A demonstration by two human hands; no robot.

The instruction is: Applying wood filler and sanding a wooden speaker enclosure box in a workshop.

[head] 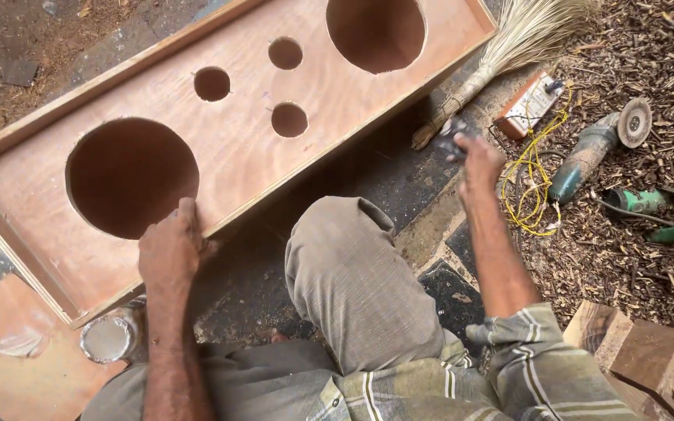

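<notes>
A long plywood panel (243, 148) with a raised rim lies on the floor, cut with two large round holes and three small ones. My left hand (169, 245) rests on its near edge, fingers curled at the rim of the left large hole (130, 175). My right hand (477, 156) is raised to the right of the panel, closed around a small dark crumpled piece (452, 136) that I cannot identify. My bent knee (345, 265) sits between the two arms.
A straw broom (509, 47) lies by the panel's right end. An angle grinder (598, 144), a green power tool (661, 210), a yellow cord (536, 179) and a small boxed device (528, 105) lie on wood shavings. Wood blocks (649, 359) sit at lower right, a round tin (107, 337) at lower left.
</notes>
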